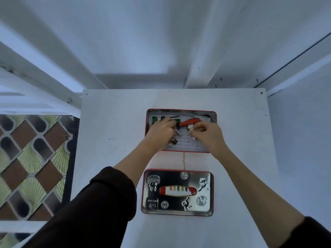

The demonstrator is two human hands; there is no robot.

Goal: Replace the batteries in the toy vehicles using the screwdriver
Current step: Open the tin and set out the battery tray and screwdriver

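One head view looks steeply down from above onto a white table [111, 122], near enough that both forearms fill the lower frame

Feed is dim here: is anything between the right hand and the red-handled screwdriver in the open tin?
Yes. A small white battery stands in the tin between the right hand and the screwdriver handle. The left hand lies at the other end, among green batteries.
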